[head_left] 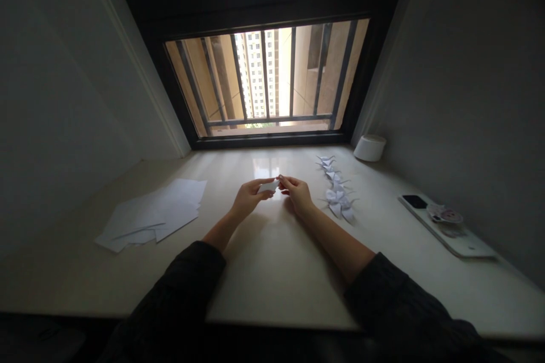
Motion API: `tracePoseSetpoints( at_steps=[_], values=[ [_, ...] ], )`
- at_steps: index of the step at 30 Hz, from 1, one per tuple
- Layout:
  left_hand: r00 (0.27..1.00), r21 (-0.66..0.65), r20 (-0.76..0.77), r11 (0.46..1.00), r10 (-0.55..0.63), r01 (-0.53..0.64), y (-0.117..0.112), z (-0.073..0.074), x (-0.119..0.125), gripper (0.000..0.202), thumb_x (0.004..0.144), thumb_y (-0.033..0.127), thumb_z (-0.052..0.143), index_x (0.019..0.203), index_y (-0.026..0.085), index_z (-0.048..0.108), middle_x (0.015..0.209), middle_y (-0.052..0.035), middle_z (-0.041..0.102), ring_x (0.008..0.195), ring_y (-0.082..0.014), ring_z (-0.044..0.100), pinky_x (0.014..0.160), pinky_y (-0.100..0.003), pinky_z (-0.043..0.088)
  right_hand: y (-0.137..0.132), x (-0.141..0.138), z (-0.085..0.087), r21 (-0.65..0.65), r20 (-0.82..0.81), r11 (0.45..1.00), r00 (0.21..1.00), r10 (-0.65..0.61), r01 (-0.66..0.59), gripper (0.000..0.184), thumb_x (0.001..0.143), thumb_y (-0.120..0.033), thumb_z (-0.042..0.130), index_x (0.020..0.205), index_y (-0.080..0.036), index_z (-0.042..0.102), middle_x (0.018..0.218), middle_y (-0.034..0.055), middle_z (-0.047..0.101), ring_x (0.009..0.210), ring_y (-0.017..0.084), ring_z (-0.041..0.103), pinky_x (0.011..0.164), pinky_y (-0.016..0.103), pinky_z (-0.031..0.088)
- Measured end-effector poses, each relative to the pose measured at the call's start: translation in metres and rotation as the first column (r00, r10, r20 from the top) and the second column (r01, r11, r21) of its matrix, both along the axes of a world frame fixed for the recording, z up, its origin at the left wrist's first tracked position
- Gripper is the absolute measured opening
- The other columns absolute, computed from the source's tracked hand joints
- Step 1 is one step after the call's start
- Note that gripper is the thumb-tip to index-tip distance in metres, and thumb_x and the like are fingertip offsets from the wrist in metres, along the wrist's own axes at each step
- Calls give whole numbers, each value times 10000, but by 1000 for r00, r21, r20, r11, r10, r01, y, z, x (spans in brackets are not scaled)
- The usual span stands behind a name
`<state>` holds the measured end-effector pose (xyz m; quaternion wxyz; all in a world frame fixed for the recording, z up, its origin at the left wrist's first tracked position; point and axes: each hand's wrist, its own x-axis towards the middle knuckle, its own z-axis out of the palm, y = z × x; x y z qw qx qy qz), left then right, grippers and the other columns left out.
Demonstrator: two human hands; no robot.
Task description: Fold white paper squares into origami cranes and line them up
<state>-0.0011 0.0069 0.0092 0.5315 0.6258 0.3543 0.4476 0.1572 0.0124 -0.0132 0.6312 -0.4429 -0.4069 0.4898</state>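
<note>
A small folded piece of white paper (269, 186) is pinched between both hands above the middle of the pale table (272, 272). My left hand (251, 195) grips its left end with closed fingers. My right hand (297, 191) grips its right end, fingers pressed together. To the right of my right hand lies a row of several folded white paper cranes (337, 190). A loose stack of white paper sheets (153, 214) lies on the left of the table.
A white phone (447, 227) with a round sticker lies flat at the right. A white cylindrical object (369, 147) stands at the back right corner. A barred window (268, 76) is straight ahead, with grey walls on both sides.
</note>
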Motion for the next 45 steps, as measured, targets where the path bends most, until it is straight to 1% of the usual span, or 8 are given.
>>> tracePoseSetpoints(
  at_steps=[10,17,19,24,28,33,38,45],
  values=[
    [994,-34,42,994,102,-101,1,-4,5,413,625,391,748,949,138,714,904,-94,716,808,-199,661,782,-359,534,-1,-1,1,12,32,1000,999,-9,8,375,615,-511,683,757,-167,728,628,38,642,601,137,555,564,260,430],
    [990,-73,-12,987,144,-144,0,-3,2,714,613,369,767,1257,174,528,818,-71,721,741,-195,675,666,-298,522,-2,-2,2,13,12,1000,1000,8,-8,348,617,-495,695,747,-173,730,614,29,635,589,130,552,576,264,430],
    [988,-98,-7,983,157,-157,0,-3,2,750,596,375,777,1264,155,516,801,-78,721,740,-205,677,678,-311,523,-2,-2,3,15,3,1000,1000,25,-25,357,629,-502,685,765,-176,729,647,37,652,612,137,569,591,268,441],
    [983,-136,22,974,184,-179,1,-2,1,637,586,403,779,1126,108,614,831,-108,718,765,-214,677,732,-338,527,-5,-3,6,33,17,980,980,198,-199,392,570,-430,757,884,-199,722,839,54,705,716,155,612,661,280,458],
    [989,-120,32,983,146,-141,1,0,1,620,598,409,771,1115,102,620,819,-102,720,735,-200,673,748,-345,529,-9,-5,6,25,67,951,950,306,-309,312,573,-393,768,791,-173,735,750,50,706,687,147,606,682,280,439],
    [996,-95,27,992,87,-84,3,2,-1,571,605,398,768,1071,92,641,801,-98,720,723,-194,671,751,-335,524,-9,-6,4,-19,-50,938,937,345,-346,257,582,-392,769,715,-174,734,722,44,699,693,142,605,699,278,434],
    [996,-90,22,992,89,-87,3,1,-1,499,598,373,778,997,94,666,807,-101,720,731,-195,670,725,-318,522,-8,-6,2,-31,-108,947,943,316,-321,247,578,-396,774,683,-177,729,693,39,688,664,137,596,678,277,436],
    [995,-94,-29,991,94,-96,2,0,-1,479,617,388,763,982,92,671,811,-111,718,732,-199,670,686,-303,519,-8,-6,4,38,24,977,977,210,-211,255,580,-404,769,669,-168,730,638,34,675,600,132,573,625,275,431]
  ],
)
